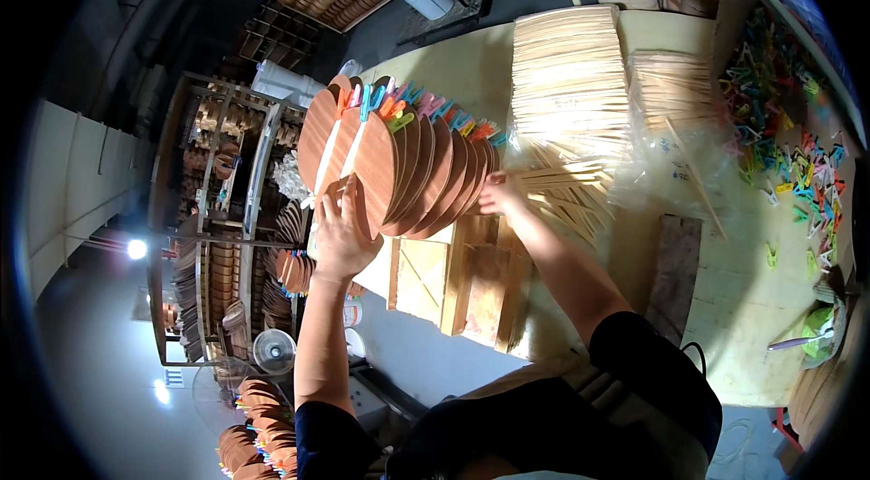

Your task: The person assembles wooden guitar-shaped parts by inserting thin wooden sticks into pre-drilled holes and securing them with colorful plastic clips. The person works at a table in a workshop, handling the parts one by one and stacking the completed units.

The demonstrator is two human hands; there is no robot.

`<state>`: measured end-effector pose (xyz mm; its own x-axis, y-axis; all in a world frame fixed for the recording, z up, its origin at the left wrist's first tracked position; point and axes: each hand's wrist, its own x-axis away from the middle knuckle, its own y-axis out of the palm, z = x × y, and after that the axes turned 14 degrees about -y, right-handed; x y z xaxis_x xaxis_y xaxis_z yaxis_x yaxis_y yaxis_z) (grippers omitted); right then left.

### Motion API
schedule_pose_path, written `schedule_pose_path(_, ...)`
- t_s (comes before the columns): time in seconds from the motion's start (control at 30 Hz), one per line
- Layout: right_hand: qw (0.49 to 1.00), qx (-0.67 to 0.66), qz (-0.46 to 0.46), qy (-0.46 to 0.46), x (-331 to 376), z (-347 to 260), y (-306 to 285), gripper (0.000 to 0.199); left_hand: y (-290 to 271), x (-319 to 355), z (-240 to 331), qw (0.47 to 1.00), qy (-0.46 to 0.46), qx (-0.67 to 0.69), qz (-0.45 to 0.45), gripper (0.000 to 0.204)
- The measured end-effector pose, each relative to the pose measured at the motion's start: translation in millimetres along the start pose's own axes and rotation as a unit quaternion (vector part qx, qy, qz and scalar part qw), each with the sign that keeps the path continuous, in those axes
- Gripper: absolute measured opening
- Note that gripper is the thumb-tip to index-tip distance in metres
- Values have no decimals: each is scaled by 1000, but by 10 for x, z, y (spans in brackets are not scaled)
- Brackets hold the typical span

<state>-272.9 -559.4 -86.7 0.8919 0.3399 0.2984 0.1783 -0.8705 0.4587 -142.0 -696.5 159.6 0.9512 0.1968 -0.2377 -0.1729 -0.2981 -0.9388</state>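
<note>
A row of thin, round reddish-brown wooden discs point(370, 167) stands on edge in front of me, with coloured clothespins point(426, 104) clipped along its upper edges. Pale strips run down the faces of the leftmost discs. My left hand point(344, 235) holds the lower edge of the discs at that end, fingers pointing up along a face and partly closed. At the row's right end, my right hand point(503, 195) has its fingers curled close to the last disc. Whatever sits between those fingertips is too small to make out. Beside it, loose pale wooden sticks point(571, 185) lie fanned out.
Under the row is a wooden stand point(462, 285). A large bundle of pale sticks point(569, 72) and a bagged bundle point(672, 90) lie on the pale table point(743, 317). Clothespins point(797, 163) pile up at right, near a dark wooden block point(675, 267). Racks point(217, 208) stand at left.
</note>
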Motion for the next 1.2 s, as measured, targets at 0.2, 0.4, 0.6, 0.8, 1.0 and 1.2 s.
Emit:
schedule_pose_path(0.2,986,-130,-92,-56,-20,141,227,22,-26,-16,33,1000,-9,9,-18,91)
schedule_pose_path(0.4,992,-31,-26,-116,-480,64,207,32,86,-297,36,1000,-18,-9,-4,91)
schedule_pose_path(0.6,998,-48,36,-11,-248,298,-214,20,73,-167,-62,999,-26,9,-19,91)
schedule_pose_path(0.8,992,-35,-50,109,-505,520,-211,26,113,-212,47,999,-16,41,-9,91)
schedule_pose_path(1.0,963,-237,109,72,-314,514,209,27,73,-210,-35,998,-26,53,-36,90)
schedule_pose_path(1.2,978,-184,40,90,-537,778,246,22,14,-426,-369,992,-8,104,-73,86)
